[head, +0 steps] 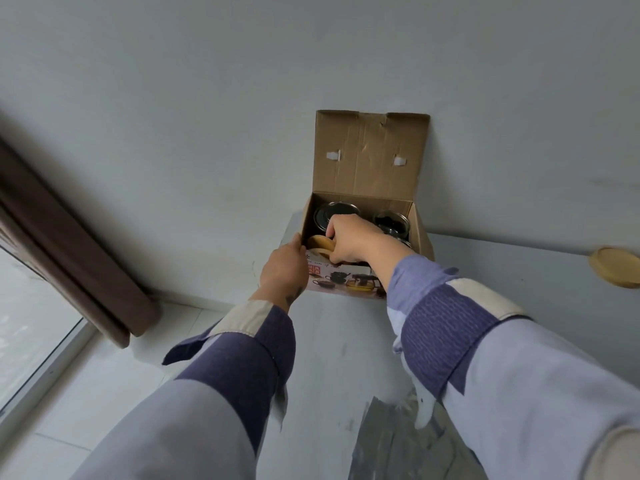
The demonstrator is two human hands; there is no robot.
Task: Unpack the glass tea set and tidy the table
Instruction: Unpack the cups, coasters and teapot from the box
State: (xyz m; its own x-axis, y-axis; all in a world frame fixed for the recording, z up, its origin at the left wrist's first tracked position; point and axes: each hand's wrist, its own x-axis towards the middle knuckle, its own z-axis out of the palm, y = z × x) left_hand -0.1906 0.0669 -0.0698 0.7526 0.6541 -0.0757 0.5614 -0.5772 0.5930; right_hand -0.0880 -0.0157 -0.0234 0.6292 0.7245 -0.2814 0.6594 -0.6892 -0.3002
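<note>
An open cardboard box (367, 161) stands at the far end of the grey table (339, 334), its lid flap upright against the wall. Inside I see glass pieces: a round glass vessel (334, 211) at the back left and another glass piece (393, 221) at the back right. My right hand (349, 239) reaches into the box and grips a round wooden coaster (320, 243) near the front left. My left hand (285, 270) holds the box's front left corner, fingers curled round its edge. The printed front of the box (346, 282) shows tea ware pictures.
A second wooden coaster (614, 267) lies on the table at the far right. A brown curtain (69, 244) hangs at the left beside a window. A crumpled grey sheet (391, 441) lies on the table near me.
</note>
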